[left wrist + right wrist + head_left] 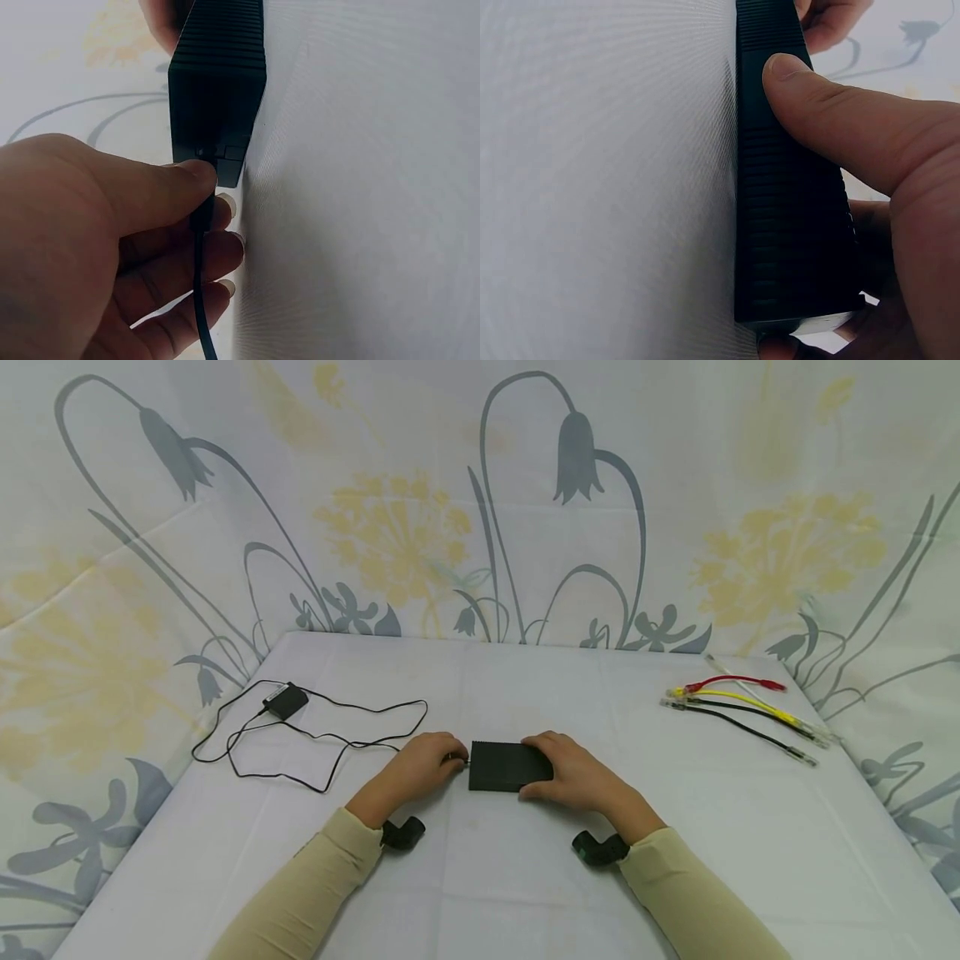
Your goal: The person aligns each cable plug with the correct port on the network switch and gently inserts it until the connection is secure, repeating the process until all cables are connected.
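A flat black box with ribbed sides (502, 767) lies on the white table, its kind not plain from these views. My right hand (573, 772) grips its right end, with the thumb (791, 82) along the near ribbed side and the fingers partly hidden behind. At the box's left end, my left hand (429, 762) pinches the black plug (201, 217) of a thin cable between thumb and fingers. The plug is up against the end face; the thumb hides how far in it sits. That cable (351, 743) runs left in loose loops toward a black power adapter (286, 701).
Several network patch cables lie at the right back: a red cable (731, 677), a yellow cable (738, 697), black cables (750, 727) and a whitish one. A flowered cloth (525, 543) hangs behind the table's back edge. Black wrist-camera mounts (405, 833) sit under both wrists.
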Demonstrator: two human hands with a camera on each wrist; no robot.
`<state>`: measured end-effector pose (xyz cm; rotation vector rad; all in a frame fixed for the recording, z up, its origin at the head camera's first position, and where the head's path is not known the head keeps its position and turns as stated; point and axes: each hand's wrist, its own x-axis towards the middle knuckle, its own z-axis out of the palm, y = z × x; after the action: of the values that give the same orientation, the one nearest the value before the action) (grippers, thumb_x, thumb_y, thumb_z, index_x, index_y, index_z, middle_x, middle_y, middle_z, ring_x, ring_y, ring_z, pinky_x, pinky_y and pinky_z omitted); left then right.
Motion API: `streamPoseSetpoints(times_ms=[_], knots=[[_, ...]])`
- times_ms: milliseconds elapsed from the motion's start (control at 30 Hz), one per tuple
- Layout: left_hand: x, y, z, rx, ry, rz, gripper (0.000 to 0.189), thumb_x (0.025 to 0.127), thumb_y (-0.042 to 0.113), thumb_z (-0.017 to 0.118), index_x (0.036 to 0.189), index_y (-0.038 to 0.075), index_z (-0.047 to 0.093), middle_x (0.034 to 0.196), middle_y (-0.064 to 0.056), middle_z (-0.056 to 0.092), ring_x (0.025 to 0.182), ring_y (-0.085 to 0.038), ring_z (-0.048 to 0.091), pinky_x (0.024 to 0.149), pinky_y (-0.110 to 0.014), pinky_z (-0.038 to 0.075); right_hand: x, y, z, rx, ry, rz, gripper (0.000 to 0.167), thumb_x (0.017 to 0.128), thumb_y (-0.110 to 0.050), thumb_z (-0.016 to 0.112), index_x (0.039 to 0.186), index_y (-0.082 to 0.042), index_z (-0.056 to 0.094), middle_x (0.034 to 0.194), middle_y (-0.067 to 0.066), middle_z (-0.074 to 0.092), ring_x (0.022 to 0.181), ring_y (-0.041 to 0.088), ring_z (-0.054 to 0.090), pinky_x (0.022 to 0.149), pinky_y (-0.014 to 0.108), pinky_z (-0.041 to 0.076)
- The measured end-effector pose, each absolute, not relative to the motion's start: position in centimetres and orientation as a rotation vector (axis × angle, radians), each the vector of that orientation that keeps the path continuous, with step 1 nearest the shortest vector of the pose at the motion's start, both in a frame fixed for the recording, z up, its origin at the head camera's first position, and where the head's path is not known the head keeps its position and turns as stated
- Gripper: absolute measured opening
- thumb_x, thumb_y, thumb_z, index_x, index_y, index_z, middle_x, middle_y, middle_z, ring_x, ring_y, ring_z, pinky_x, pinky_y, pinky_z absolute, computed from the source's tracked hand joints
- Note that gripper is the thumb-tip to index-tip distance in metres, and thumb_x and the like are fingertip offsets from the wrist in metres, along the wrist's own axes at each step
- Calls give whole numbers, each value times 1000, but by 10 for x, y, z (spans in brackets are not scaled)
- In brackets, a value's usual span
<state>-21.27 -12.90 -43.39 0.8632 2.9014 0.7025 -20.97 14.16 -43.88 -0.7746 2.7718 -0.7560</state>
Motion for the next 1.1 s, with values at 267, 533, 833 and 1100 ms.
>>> streamPoseSetpoints(times_ms=[267,533,833,1100], knots=[[-214,-129,-435,738,2884,763,13,92,15,67,103,10,73,102,-1,71,96,-17,65,85,-35,52,-211,142,-439,-781,2775,-759,78,80,-51,75,142,-13,47,139,7,52,129,27,48,105,48,41],[-217,-132,-437,614,2853,837,7,88,15,71,95,16,71,91,5,69,84,-9,61,78,-30,50,-212,143,-442,-798,2776,-767,79,79,-52,76,142,-13,47,138,6,52,127,26,49,104,47,41],[-216,-129,-437,637,2868,824,4,88,12,70,91,16,71,88,5,68,81,-8,60,74,-28,49,-211,144,-443,-807,2775,-747,80,79,-52,75,142,-11,48,136,7,53,125,26,50,102,47,42],[-217,-131,-440,656,2872,862,4,89,13,70,91,15,72,90,4,69,83,-10,61,76,-29,50,-211,143,-440,-803,2777,-745,79,79,-51,75,142,-12,47,135,7,53,124,25,50,102,46,42]])
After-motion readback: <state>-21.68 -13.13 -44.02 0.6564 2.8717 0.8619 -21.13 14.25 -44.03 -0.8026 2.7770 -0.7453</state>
